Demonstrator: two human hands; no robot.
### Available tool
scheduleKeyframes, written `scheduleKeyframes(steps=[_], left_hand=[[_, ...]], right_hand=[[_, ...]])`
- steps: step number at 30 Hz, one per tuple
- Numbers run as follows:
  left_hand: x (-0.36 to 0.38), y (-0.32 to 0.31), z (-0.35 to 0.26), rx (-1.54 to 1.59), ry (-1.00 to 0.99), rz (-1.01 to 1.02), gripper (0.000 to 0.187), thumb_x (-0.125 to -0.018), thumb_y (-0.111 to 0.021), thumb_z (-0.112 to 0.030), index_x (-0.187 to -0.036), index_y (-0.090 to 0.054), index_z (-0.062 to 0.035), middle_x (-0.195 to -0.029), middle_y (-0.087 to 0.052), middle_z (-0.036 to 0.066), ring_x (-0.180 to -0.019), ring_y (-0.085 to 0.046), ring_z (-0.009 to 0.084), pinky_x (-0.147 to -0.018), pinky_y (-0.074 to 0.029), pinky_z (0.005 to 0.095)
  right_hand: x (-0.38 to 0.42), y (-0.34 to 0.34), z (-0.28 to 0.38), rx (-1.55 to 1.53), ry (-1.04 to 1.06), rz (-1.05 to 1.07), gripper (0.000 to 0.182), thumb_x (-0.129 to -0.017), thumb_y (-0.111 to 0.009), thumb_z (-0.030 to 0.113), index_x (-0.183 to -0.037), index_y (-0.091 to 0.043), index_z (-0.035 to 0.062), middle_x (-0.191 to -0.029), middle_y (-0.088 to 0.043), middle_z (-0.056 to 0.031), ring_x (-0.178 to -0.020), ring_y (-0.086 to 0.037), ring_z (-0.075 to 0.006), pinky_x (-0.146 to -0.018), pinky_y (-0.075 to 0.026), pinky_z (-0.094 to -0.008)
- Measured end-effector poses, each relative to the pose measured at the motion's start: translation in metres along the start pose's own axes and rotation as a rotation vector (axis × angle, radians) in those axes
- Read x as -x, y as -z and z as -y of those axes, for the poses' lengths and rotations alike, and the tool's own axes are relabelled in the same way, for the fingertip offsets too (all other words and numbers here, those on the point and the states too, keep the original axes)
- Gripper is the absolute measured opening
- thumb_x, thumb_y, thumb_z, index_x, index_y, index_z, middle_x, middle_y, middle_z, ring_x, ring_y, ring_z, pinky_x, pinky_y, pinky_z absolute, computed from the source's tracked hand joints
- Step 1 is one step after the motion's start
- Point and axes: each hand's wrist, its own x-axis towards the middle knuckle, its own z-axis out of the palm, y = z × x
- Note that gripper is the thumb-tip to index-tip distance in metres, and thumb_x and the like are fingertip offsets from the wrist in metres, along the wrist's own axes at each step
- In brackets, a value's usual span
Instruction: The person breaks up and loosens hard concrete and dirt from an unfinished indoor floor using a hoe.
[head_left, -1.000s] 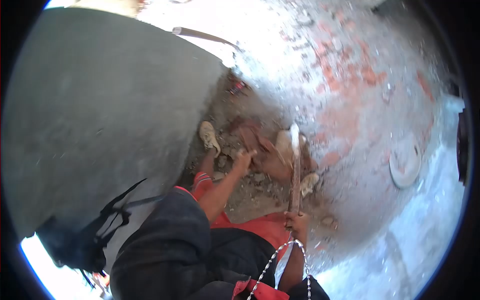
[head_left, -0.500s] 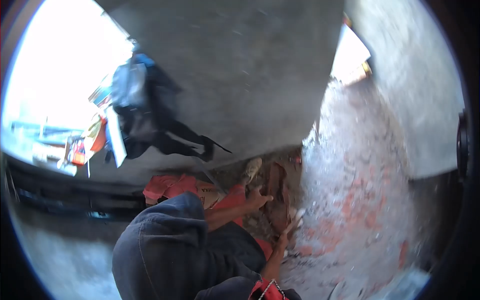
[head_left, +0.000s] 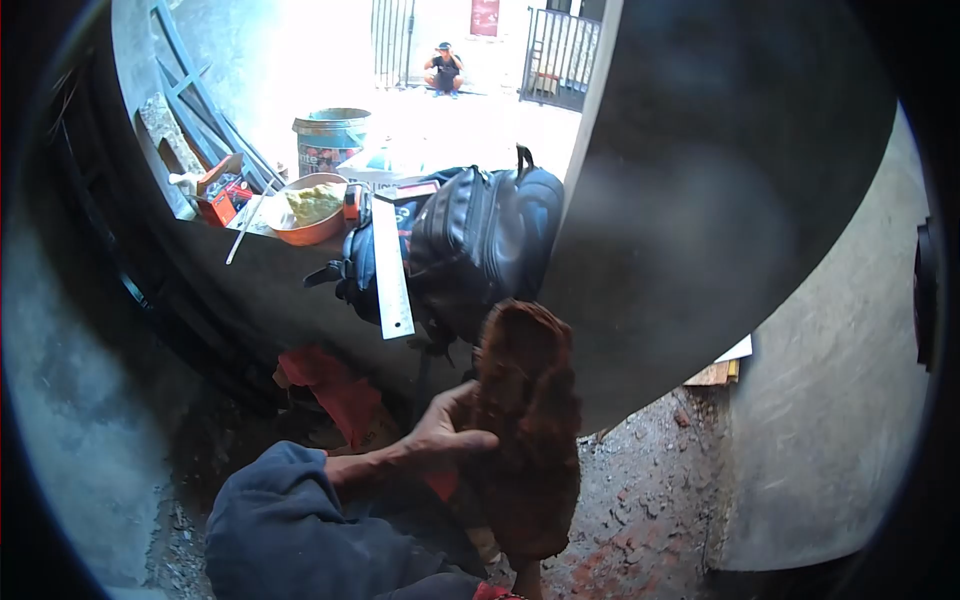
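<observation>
A long reddish-brown block [head_left: 527, 430] with a rough, ragged surface stands upright in front of me, its rounded end at the top. My left hand [head_left: 450, 430] grips its left side, with the thumb lying across the near face. Below the block only part of my right wrist [head_left: 527, 580] shows; the right hand and its fingers are hidden behind the block. Just beyond the block's top end sits a black backpack [head_left: 485, 240] on a ledge, with a white metal ruler [head_left: 393, 270] hanging over the edge beside it.
The ledge [head_left: 270, 270] also bears an orange bowl [head_left: 310, 235] and a red box [head_left: 215, 205]. A bucket [head_left: 332, 140] stands behind, and a person [head_left: 445, 70] squats outside. Rubble covers the floor [head_left: 640, 510]. A red cloth [head_left: 335, 390] lies low left; a grey wall [head_left: 720, 200] rises right.
The block has come up from the floor, with my left hand now on it. My right hand has gone out of sight behind it. My view has tilted up toward the ledge and doorway.
</observation>
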Motion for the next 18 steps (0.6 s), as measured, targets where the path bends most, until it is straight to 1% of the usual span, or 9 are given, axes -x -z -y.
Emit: scheduleKeyframes(steps=[3, 4, 7, 9, 10, 11, 13, 16, 18], left_hand=[[0.004, 0.003, -0.064, 0.051, -0.15, -0.157, 0.058, -0.071, -0.071, -0.01, -0.123, -0.045, -0.0028, -0.116, -0.054, 0.007, -0.107, -0.052, 0.017, -0.092, -0.04, 0.033], [0.001, 0.007, -0.085, -0.01, -0.195, -0.258, 0.054, -0.072, -0.068, -0.011, -0.121, -0.047, -0.0027, -0.111, -0.056, 0.007, -0.101, -0.056, 0.0172, -0.088, -0.044, 0.0326], [-0.025, 0.032, -0.145, 0.05, -0.326, -0.295, 0.038, -0.082, -0.055, -0.012, -0.119, -0.048, -0.0013, -0.11, -0.057, 0.011, -0.098, -0.058, 0.0212, -0.086, -0.048, 0.0351], [-0.051, 0.071, -0.18, 0.04, -0.292, -0.345, 0.034, -0.086, -0.052, -0.013, -0.117, -0.047, 0.0, -0.109, -0.058, 0.014, -0.094, -0.06, 0.0238, -0.083, -0.05, 0.0371], [-0.067, 0.102, -0.188, 0.07, -0.284, -0.283, 0.034, -0.087, -0.051, -0.014, -0.116, -0.047, 0.0003, -0.108, -0.058, 0.015, -0.093, -0.061, 0.0248, -0.083, -0.051, 0.038], [-0.078, 0.087, -0.199, 0.018, -0.359, -0.35, 0.038, -0.086, -0.051, -0.023, -0.116, -0.048, -0.0003, -0.107, -0.059, 0.014, -0.098, -0.059, 0.0247, -0.085, -0.049, 0.0409], [-0.096, 0.127, -0.209, 0.178, -0.329, -0.369, 0.039, -0.085, -0.053, -0.02, -0.119, -0.046, -0.0004, -0.108, -0.059, 0.014, -0.1, -0.058, 0.0274, -0.088, -0.048, 0.0425], [-0.104, 0.146, -0.211, 0.148, -0.519, -0.49, 0.043, -0.084, -0.054, -0.017, -0.122, -0.042, 0.0001, -0.113, -0.056, 0.016, -0.103, -0.057, 0.0289, -0.091, -0.046, 0.0443], [-0.103, 0.147, -0.214, 0.215, -0.572, -0.454, 0.038, -0.082, -0.058, -0.011, -0.117, -0.046, -0.0011, -0.108, -0.059, 0.013, -0.097, -0.059, 0.0265, -0.085, -0.05, 0.0416]], right_hand=[[0.002, -0.017, -0.033, 0.576, 0.417, 0.06, 0.03, -0.08, -0.057, 0.026, -0.095, -0.058, 0.0006, -0.073, -0.062, -0.0138, -0.054, -0.057, -0.0249, -0.046, -0.045, -0.0377], [0.007, -0.02, -0.035, 0.575, 0.408, 0.087, 0.03, -0.08, -0.057, 0.026, -0.095, -0.058, 0.0006, -0.073, -0.062, -0.0138, -0.054, -0.057, -0.025, -0.046, -0.045, -0.0378], [0.006, -0.025, -0.02, 0.446, 0.289, 0.128, 0.03, -0.08, -0.057, 0.026, -0.095, -0.058, 0.0006, -0.073, -0.062, -0.014, -0.054, -0.057, -0.0253, -0.047, -0.045, -0.0381], [0.004, -0.021, 0.001, 0.36, 0.229, 0.131, 0.029, -0.08, -0.057, 0.026, -0.095, -0.058, 0.0007, -0.073, -0.062, -0.0142, -0.054, -0.057, -0.0255, -0.047, -0.045, -0.0383], [0.002, -0.018, 0.013, 0.314, 0.204, 0.129, 0.029, -0.08, -0.057, 0.026, -0.095, -0.058, 0.0007, -0.073, -0.062, -0.0142, -0.054, -0.057, -0.0256, -0.047, -0.045, -0.0384], [-0.002, -0.016, 0.03, 0.259, 0.185, 0.129, 0.029, -0.08, -0.057, 0.026, -0.095, -0.058, 0.0007, -0.073, -0.062, -0.0143, -0.055, -0.057, -0.0257, -0.047, -0.045, -0.0385], [-0.013, -0.009, 0.072, 0.133, 0.131, 0.124, 0.029, -0.08, -0.057, 0.026, -0.095, -0.058, 0.0008, -0.074, -0.062, -0.0144, -0.055, -0.057, -0.0259, -0.047, -0.045, -0.0387], [-0.033, 0.001, 0.136, -0.023, 0.145, 0.121, 0.029, -0.08, -0.057, 0.026, -0.095, -0.058, 0.0008, -0.074, -0.062, -0.0146, -0.055, -0.057, -0.0262, -0.047, -0.045, -0.039], [-0.045, 0.009, 0.18, -0.099, 0.191, 0.127, 0.029, -0.08, -0.057, 0.025, -0.095, -0.058, 0.0009, -0.074, -0.062, -0.0148, -0.055, -0.057, -0.0264, -0.047, -0.045, -0.0392]])
